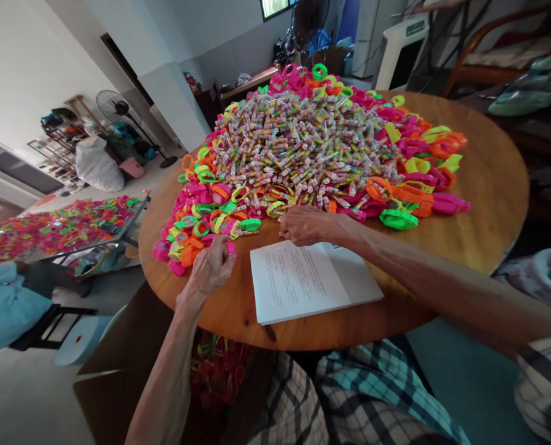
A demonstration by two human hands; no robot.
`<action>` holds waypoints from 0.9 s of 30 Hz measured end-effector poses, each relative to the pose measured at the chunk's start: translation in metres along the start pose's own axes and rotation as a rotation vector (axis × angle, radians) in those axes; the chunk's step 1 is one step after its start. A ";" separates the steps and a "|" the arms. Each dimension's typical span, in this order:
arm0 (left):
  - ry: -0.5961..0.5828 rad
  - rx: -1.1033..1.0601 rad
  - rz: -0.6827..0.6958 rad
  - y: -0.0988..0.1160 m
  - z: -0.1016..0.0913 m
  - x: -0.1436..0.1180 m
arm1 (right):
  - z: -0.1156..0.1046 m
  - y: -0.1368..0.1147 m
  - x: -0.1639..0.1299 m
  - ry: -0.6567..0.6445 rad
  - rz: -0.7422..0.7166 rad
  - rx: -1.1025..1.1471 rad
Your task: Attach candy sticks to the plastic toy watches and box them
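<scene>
My left hand [212,267] is closed at the front left of a round table, and a bit of a pink plastic toy watch [230,248] shows at its fingertips. Curled fingers of my right hand [302,226] rest at the front edge of a large heap of wrapped candy rolls [298,142]. What they pinch is too small to make out. Bright plastic toy watches [204,213] in pink, orange, green and yellow ring the heap. Below my right hand lies a stack of white printed paper [298,281].
The round wooden table [483,185] has its front edge close to my lap. Below it stands an open cardboard box [131,346] with more toy watches. Another table [67,225] at left is heaped with them, beside a seated person in blue [2,303].
</scene>
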State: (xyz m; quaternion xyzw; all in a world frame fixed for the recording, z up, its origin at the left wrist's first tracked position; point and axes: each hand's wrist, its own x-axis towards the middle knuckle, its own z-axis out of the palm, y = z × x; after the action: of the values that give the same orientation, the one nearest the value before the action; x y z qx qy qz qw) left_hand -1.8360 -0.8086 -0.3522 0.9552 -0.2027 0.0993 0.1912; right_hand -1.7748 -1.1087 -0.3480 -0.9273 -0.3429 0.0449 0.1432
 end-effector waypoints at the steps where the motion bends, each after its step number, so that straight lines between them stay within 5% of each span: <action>1: -0.009 0.015 0.021 0.001 0.000 0.001 | 0.001 -0.002 0.002 -0.001 0.010 -0.021; 8: -0.010 0.139 0.168 0.011 0.007 0.004 | -0.006 -0.022 -0.001 -0.028 0.017 -0.178; 14: 0.073 0.107 0.245 0.016 0.005 -0.011 | -0.013 -0.043 -0.029 0.110 -0.010 -0.178; 19: 0.186 0.087 0.193 0.011 0.010 -0.020 | -0.003 -0.048 -0.050 0.088 -0.016 -0.094; 27: 0.073 -0.345 0.008 -0.005 0.023 -0.004 | 0.019 -0.037 -0.055 0.131 0.001 0.002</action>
State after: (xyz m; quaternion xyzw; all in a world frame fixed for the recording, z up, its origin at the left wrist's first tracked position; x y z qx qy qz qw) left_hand -1.8350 -0.8123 -0.3760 0.9031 -0.2136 0.0982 0.3593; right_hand -1.8432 -1.1133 -0.3560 -0.9283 -0.3321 -0.0154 0.1665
